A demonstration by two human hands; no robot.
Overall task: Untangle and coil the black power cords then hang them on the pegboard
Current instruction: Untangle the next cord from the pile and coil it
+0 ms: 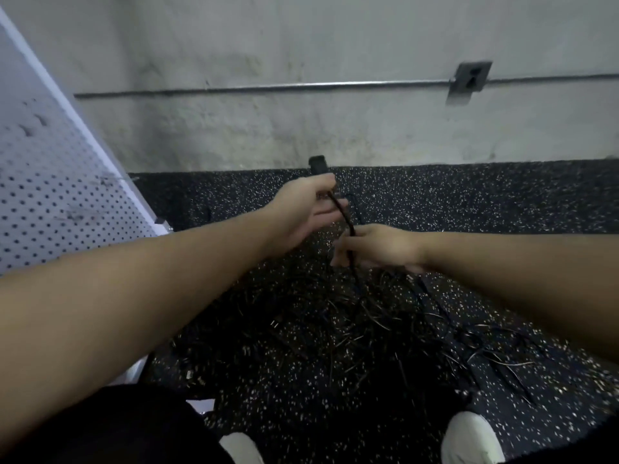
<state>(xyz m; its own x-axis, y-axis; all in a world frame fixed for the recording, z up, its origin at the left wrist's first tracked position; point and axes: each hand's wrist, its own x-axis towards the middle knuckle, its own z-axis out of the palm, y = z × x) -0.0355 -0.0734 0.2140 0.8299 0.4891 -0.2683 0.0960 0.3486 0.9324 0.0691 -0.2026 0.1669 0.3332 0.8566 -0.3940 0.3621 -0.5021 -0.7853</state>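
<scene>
The left hand (306, 204) pinched one cord (345, 216) below its plug (317, 164); the right hand (378, 246) closed round it lower down. The tangled pile (351, 323) covered the floor, and nothing appeared hung on the pegboard (50, 195).

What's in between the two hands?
In the head view, a short stretch of black cord runs from the left hand down to the right hand.
</scene>
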